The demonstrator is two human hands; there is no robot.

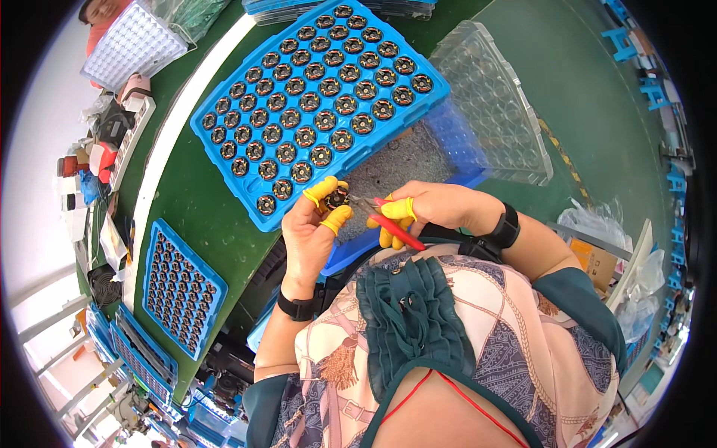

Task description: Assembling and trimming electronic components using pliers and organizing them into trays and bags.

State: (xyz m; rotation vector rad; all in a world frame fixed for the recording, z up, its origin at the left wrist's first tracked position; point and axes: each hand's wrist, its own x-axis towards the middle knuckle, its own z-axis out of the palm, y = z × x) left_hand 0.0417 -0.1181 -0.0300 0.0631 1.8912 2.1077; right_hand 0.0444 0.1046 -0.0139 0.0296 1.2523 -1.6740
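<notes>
Between its yellow-covered thumb and finger, my left hand (pixel 311 235) pinches a small round motor stator (pixel 337 197), dark with copper-coloured windings. My right hand (pixel 441 207), also in yellow finger cots, is closed around red-handled cutting pliers (pixel 397 230). The pliers' metal jaws are at the right side of the stator; whether they touch it I cannot tell. Just beyond both hands lies a large blue tray (pixel 211 166) with rows of similar stators. One pocket near its closest corner holds no stator. Below my hands is a blue bin (pixel 351 257) with fine grey scraps (pixel 396 160) in it.
A clear plastic tray (pixel 497 104) leans over the bin's right side. On the green bench at left sits another filled blue tray (pixel 184 287). At far left are a white tray (pixel 136 48) near another person, and a fan (pixel 104 285). Blue stools (pixel 620 45) line the right.
</notes>
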